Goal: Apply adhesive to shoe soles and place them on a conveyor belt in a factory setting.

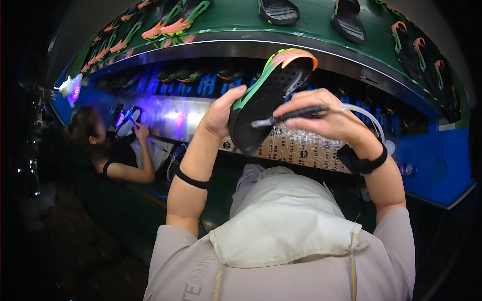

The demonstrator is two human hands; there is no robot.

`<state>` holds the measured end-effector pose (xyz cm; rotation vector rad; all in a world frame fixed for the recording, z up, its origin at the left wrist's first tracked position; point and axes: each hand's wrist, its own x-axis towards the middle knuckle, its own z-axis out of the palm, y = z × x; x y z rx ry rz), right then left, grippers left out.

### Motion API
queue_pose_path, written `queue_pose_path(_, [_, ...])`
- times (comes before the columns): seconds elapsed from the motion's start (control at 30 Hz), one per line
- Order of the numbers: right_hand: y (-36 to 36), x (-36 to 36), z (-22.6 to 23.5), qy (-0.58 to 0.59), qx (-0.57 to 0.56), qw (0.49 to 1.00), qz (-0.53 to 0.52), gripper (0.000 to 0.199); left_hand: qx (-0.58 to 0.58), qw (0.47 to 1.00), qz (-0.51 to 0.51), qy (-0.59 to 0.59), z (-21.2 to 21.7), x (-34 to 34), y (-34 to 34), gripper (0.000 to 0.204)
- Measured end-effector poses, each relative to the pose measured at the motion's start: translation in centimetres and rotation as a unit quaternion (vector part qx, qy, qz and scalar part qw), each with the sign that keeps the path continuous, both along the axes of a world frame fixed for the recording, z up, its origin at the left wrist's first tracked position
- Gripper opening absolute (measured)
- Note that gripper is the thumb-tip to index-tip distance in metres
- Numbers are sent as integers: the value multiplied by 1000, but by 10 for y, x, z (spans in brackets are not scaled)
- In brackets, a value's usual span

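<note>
My left hand (223, 111) grips a shoe sole (255, 105) by its left edge, over the middle of the bench. The sole has a black inner face and a rim that runs from green to orange at the far end; its inner face is wet and shiny toward the far right. Closed around a black-handled glue brush (296, 114) is my right hand (326, 113). A clear tube (369, 115) runs back from the brush over that wrist. The brush's pale tip is at the sole's inner face, near its lower half.
Ahead runs a green conveyor belt (231, 20) with a metal edge, bearing several soles (175, 25). Beneath it stand racks with more soles. A cardboard sheet (301, 148) under clear film covers the bench before me. At left a co-worker (120, 150) handles a shoe part under violet light.
</note>
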<state>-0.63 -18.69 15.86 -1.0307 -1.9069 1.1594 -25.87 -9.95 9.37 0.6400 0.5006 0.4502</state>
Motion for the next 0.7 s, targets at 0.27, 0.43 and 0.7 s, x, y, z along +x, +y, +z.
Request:
queue_pose_path(0.27, [35,14,-63,99,45,957,-268,24,-75,980,29,-182,-30,2,-62,70])
queue_pose_path(0.43, [-7,-36,-45,-97,227,967,-64,34,-45,974,85,-206,-45,-16,-72,73])
queue_pose_path(0.7, [-40,-25,-8,115,73,987,-88,29,-194,870,146,-430,-92,-52,-76,66])
